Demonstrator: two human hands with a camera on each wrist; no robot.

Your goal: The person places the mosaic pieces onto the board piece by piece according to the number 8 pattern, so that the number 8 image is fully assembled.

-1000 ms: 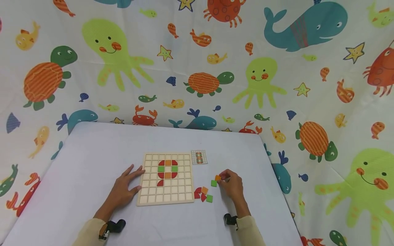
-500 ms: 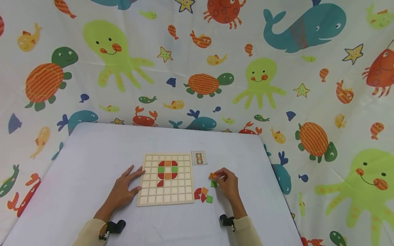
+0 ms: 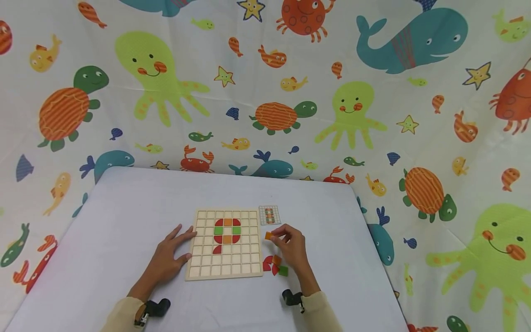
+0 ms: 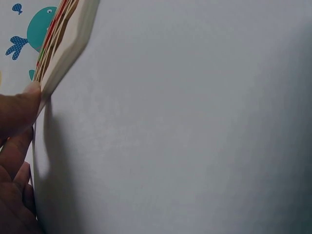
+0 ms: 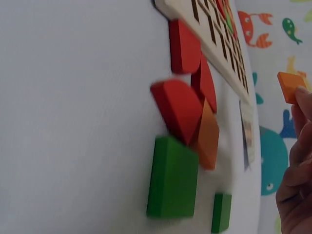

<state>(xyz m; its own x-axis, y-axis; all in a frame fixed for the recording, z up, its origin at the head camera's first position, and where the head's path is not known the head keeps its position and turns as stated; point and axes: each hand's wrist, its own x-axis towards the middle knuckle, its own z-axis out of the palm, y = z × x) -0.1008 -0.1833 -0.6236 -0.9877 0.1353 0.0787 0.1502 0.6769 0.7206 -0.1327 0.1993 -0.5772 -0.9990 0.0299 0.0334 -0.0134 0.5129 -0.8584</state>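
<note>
Right hand pinches orange square tile beside wooden grid board

Head: right hand (image 3: 292, 246) has thumb and fingers closed on an orange, flat square tile (image 3: 268, 235), just right of the pale wooden grid board (image 3: 249, 267). Left hand (image 3: 169, 258) spread, fingers relaxed, touching the board's left edge. Board carries a ring of red, orange and green pieces, plus one red quarter-round piece (image 3: 217, 250) below its left side. Small printed pattern card (image 3: 270, 215) beside the board's upper right, on the white-covered counter (image 3: 141, 198).

Left wrist: thumb at the board's edge; board nearly edge-on, so hard to tell exactly which other fingers touch.

Right wrist: pinched tile shows against the sea-animal print backdrop (image 5: 270, 161). Loose on the counter: three red curved pieces (image 5: 179, 109), an orange loose tile (image 5: 208, 139), a thick green block (image 5: 173, 178), and a smaller-looking green block (image 5: 222, 213) apart from the cluster.
</note>
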